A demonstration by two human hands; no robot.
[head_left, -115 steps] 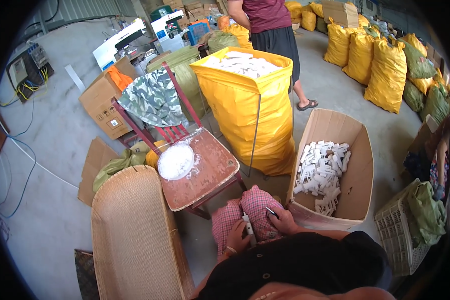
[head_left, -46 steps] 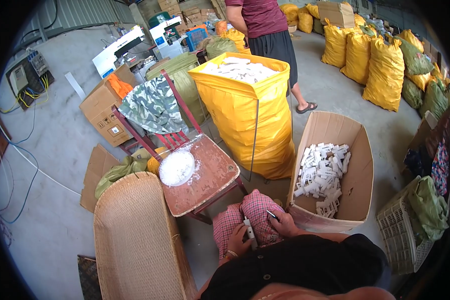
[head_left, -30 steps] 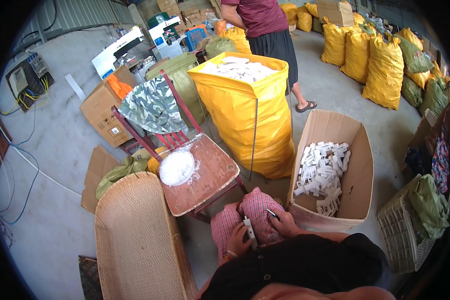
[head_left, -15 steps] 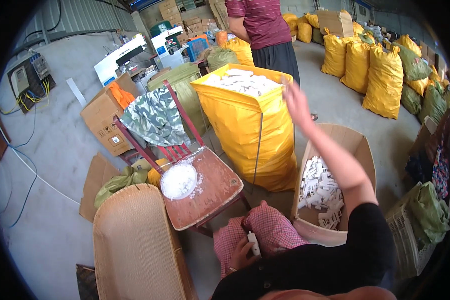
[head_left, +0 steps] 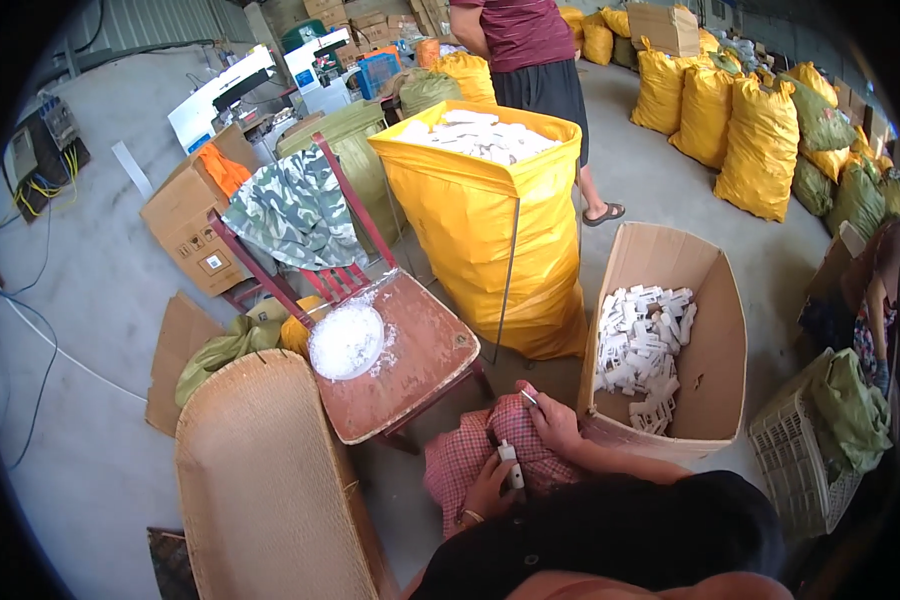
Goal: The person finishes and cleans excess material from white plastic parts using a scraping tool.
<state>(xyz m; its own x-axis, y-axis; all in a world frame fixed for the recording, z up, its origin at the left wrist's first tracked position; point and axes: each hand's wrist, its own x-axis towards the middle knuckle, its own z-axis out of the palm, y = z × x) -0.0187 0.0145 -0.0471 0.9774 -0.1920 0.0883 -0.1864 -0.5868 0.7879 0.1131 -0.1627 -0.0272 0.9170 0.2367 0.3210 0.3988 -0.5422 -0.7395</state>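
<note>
At your one o'clock stands an open brown cardboard box [head_left: 705,330], part-filled with small white packets [head_left: 642,345]. At twelve o'clock a tall yellow sack [head_left: 490,225] stands open, heaped with the same white packets. At ten o'clock a closed brown carton [head_left: 185,225] carries small square labels [head_left: 210,262] on its side. Filled yellow sacks [head_left: 760,140] line the floor at two o'clock, green ones beside them.

**Where everything sits**

My hands rest in my lap. A chair [head_left: 410,350] stands before me with a bowl [head_left: 346,340] on its seat. A cardboard box [head_left: 715,330] of small parts sits to my right, a full sack [head_left: 490,220] behind the chair, and a woven tray [head_left: 265,480] to my left.
</note>
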